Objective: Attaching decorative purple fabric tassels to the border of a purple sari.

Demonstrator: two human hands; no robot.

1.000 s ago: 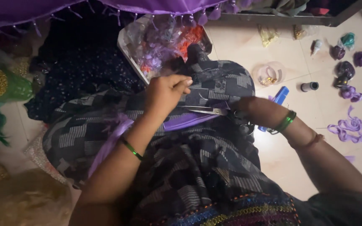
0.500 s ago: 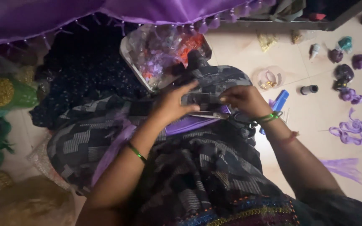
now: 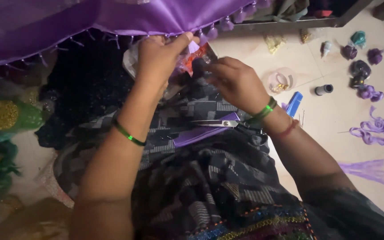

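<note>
A purple satin cloth (image 3: 112, 20) with small tassels along its lower edge hangs across the top. My left hand (image 3: 158, 55) is raised to that edge, thumb and fingers pinching a purple tassel (image 3: 194, 46). My right hand (image 3: 236, 80) is just right of it, fingers curled near the same tassel; whether it holds anything I cannot tell. Scissors (image 3: 216, 123) lie on my dark patterned lap, on a strip of purple fabric (image 3: 201, 133). A clear plastic tray (image 3: 132, 60) of purple and red bits is mostly hidden behind my hands.
On the floor at right lie a blue comb (image 3: 295, 103), a small clear cup (image 3: 280, 81), a dark thread spool (image 3: 323, 90), purple thread bundles (image 3: 375, 130) and several dark tassels (image 3: 360, 70). Green and gold fabric (image 3: 10, 116) sits left. A shelf edge (image 3: 298, 21) runs along the top.
Both hands rose from the lap to the tasselled edge of the purple cloth. The scissors stayed behind on the lap. The view tilted closer to the cloth.
</note>
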